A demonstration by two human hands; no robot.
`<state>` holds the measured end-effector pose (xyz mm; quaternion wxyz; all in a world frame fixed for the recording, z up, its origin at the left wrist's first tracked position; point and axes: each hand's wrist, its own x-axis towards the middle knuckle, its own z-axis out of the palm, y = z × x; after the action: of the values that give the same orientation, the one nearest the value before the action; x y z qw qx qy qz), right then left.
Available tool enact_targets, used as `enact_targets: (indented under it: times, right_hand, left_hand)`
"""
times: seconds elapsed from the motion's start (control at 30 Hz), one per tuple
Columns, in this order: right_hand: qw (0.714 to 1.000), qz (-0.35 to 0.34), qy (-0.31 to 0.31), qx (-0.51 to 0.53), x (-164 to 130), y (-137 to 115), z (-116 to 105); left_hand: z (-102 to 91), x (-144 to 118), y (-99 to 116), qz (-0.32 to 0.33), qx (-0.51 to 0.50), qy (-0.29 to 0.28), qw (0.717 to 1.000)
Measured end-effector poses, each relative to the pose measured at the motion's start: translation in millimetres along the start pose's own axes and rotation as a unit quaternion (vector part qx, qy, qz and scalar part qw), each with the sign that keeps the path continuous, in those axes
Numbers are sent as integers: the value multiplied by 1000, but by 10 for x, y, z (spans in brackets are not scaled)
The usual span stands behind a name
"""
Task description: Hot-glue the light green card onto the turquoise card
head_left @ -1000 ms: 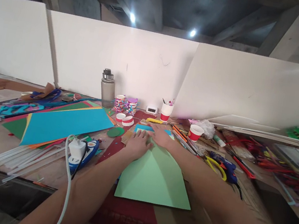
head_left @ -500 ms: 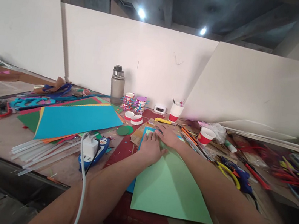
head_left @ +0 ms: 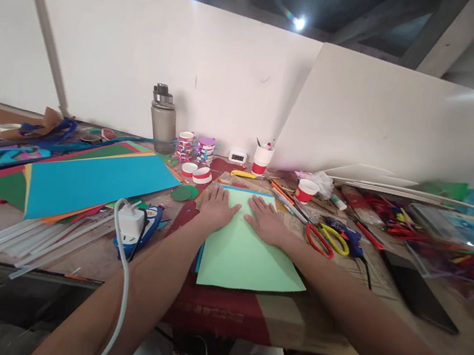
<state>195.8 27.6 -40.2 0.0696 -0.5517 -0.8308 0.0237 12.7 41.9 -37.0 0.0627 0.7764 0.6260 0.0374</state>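
Note:
A light green sheet of paper lies flat on the table in front of me, over a blue sheet whose edge shows along its left and top sides. My left hand rests flat on the green sheet's upper left part, fingers spread. My right hand presses flat on its upper right part. Neither hand holds anything.
A stack of large coloured sheets lies left. A blue glue gun with white plug and clear glue sticks sit left of my arm. Scissors, cups, a bottle, tape rolls and clutter line the back and right.
Both hands slid apart from the sheet's top corner and now lie flat side by side on it. The green sheet lies squarer to me; the camera shifted.

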Motion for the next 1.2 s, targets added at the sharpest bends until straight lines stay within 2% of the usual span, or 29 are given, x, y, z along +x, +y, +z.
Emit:
enact_targets:
  times: [0.07, 0.17, 0.4, 0.47, 0.53, 0.67, 0.8, 0.87, 0.97, 1.03, 1.07, 1.2]
  right_hand:
    - [998, 9, -56, 7, -70, -32, 36]
    - [996, 36, -75, 14, -127, -33, 24]
    - [990, 138, 28, 21, -432, 5, -102]
    - [990, 119, 63, 35, -602, -28, -159]
    - [993, 59, 80, 67, -811, -88, -223]
    - [985, -46, 61, 158, -1246, -199, -326]
    - [978, -55, 34, 199, -1488, -173, -356]
    - [976, -55, 22, 212, -1516, -126, -351]
    - [973, -58, 16, 221, -1489, -73, -334]
    - [972, -52, 20, 228, -1459, -59, -317]
    - [971, -48, 25, 231, -1445, -57, -309]
    - [966, -59, 47, 248, -1388, -50, -316]
  left_hand:
    - [24, 14, -32, 0, 7, 5, 1000]
    - [18, 20, -53, 4, 14, 1, 1000]
    - [-40, 2, -59, 18, 21, 1, 1000]
    - [-40, -5, -59, 19, 24, 5, 1000]
    - [-38, -11, -55, 17, 26, 9, 999]
    - [-69, -35, -11, 13, 31, 64, 997]
    - [-217, -60, 98, 33, 30, 171, 984]
    - [-326, -54, 146, 64, 10, 183, 981]
    - [-449, -7, 137, 182, -49, 82, 979]
    - [-456, 36, 49, 251, -72, 45, 964]
    - [-433, 54, -16, 270, -86, 34, 958]
    - [-254, 66, -312, 278, -184, 29, 942]
